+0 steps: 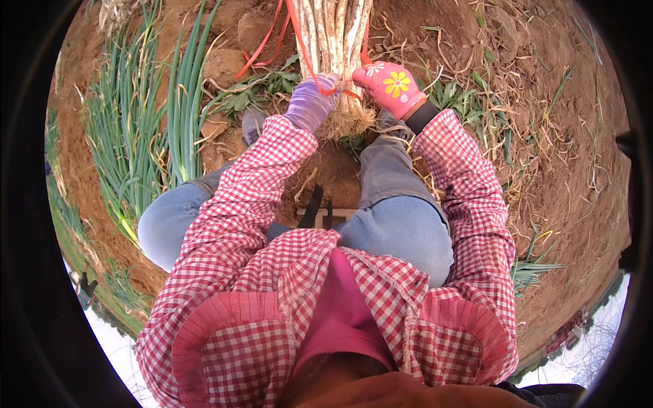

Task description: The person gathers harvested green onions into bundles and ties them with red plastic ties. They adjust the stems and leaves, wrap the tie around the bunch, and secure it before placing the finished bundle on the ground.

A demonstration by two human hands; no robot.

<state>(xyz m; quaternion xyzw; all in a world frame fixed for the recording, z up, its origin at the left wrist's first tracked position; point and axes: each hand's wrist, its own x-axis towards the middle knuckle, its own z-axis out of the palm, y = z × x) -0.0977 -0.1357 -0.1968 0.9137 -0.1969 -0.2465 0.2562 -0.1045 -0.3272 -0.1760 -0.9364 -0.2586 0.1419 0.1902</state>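
A bundle of long white-stemmed green onions [334,41] lies in front of me, its fibrous roots [347,122] towards my body. Red plastic tape [301,38] runs along its left side and crosses the stems near the roots. My left hand [312,102], in a purple striped glove, is at the bundle's left edge, with the tape passing over its fingers. My right hand [390,89], in a pink glove with flowers, is closed on the tape at the right edge. Its fingertips are partly hidden, and more red tape shows just above it.
Green onion leaves [127,117] lie in a long heap on the soil at the left. Dry leaf scraps [459,51] and weeds [459,102] cover the ground at the right. My shoes flank the bundle's root end. Another person [84,290] is far off at the lower left.
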